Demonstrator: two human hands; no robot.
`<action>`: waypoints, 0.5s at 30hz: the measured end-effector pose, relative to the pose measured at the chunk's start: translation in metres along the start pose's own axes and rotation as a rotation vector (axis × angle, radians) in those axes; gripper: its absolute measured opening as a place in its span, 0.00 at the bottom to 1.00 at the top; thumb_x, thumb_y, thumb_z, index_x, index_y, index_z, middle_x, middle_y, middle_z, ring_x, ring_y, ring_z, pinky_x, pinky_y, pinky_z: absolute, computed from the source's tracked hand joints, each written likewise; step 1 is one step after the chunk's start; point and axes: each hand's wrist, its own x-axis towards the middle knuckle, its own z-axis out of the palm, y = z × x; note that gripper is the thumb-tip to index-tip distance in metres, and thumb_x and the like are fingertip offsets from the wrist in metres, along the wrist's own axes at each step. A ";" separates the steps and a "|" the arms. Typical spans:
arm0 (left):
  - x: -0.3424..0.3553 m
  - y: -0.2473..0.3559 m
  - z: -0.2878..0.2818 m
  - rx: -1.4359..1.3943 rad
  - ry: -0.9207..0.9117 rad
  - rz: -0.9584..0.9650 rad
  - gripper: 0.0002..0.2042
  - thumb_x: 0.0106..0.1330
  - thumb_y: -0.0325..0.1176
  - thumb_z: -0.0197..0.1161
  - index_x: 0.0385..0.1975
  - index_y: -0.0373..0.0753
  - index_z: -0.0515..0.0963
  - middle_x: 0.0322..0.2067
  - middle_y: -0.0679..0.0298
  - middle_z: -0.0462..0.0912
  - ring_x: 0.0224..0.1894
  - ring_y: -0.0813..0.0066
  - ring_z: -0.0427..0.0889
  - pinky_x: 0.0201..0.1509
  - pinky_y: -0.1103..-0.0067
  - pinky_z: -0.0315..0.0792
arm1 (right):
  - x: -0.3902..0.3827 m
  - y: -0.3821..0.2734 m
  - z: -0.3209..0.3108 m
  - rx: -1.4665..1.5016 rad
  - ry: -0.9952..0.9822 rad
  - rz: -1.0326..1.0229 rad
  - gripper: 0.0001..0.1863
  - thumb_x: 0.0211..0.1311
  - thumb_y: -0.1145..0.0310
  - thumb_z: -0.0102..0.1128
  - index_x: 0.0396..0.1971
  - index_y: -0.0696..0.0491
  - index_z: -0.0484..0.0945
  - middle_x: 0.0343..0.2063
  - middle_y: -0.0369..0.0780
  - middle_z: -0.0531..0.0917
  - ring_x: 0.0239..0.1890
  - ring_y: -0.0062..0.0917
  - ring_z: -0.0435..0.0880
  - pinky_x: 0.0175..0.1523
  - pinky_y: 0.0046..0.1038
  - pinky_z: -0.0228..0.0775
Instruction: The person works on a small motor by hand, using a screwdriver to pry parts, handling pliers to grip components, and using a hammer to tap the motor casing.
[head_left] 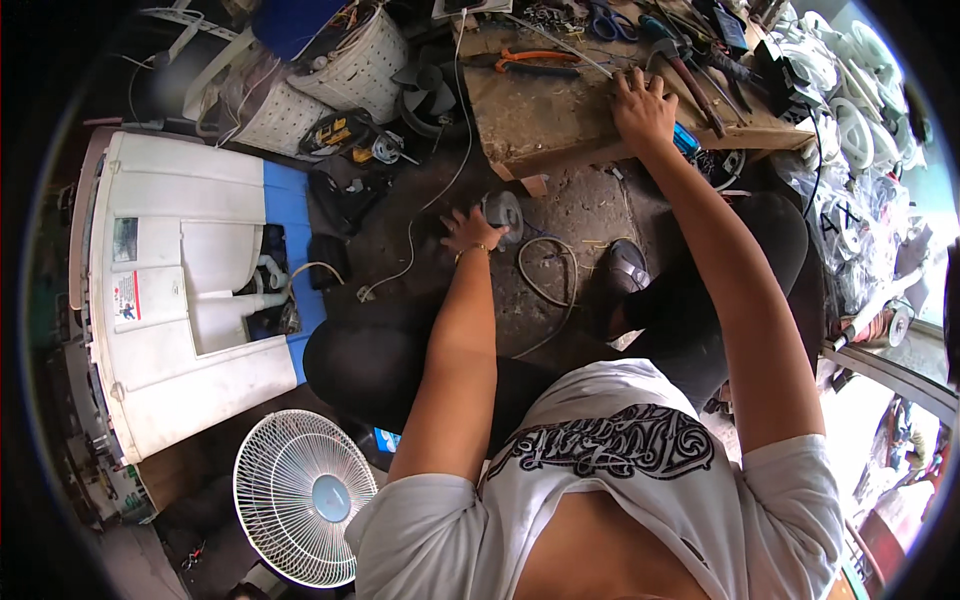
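My left hand (473, 235) is low over the floor, its fingers spread. Its thumb side is against a round grey part (503, 215) that looks like a small motor housing; whether it presses on it I cannot tell. A pale cord (573, 285) curls on the floor beside that part. My right hand (643, 112) rests on the front of the wooden workbench (530, 130), fingers apart and holding nothing I can see. By its fingertips ends a long thin rod (565, 45). A hammer (692, 90) lies just right of this hand, and orange-handled pliers (537, 62) lie to its left.
A white and blue plastic machine casing (150, 370) stands at left, with a white fan (330, 497) near it. Perforated baskets (360, 75) and a yellow-black power tool (340, 132) sit at the back left. White plastic parts (855, 120) are piled at right. A thin white cable (455, 180) crosses the floor.
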 end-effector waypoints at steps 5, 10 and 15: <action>0.001 0.006 -0.014 0.122 -0.004 0.029 0.46 0.54 0.62 0.70 0.72 0.57 0.56 0.76 0.56 0.41 0.77 0.47 0.39 0.71 0.39 0.48 | -0.001 -0.003 -0.002 -0.017 0.020 -0.006 0.21 0.65 0.59 0.50 0.58 0.43 0.74 0.59 0.38 0.75 0.56 0.38 0.73 0.48 0.46 0.66; 0.026 -0.019 -0.008 -0.036 -0.054 0.008 0.45 0.52 0.57 0.73 0.71 0.59 0.58 0.76 0.59 0.44 0.76 0.47 0.45 0.70 0.42 0.53 | -0.002 -0.003 -0.003 0.004 0.005 0.004 0.23 0.65 0.60 0.48 0.61 0.44 0.72 0.59 0.40 0.75 0.56 0.39 0.72 0.49 0.46 0.65; 0.053 -0.027 0.010 -0.331 -0.042 0.038 0.44 0.53 0.56 0.74 0.70 0.56 0.59 0.73 0.48 0.49 0.72 0.37 0.54 0.67 0.43 0.62 | -0.005 0.001 -0.005 0.036 0.032 -0.060 0.25 0.64 0.62 0.49 0.62 0.45 0.72 0.59 0.43 0.74 0.56 0.40 0.72 0.49 0.45 0.65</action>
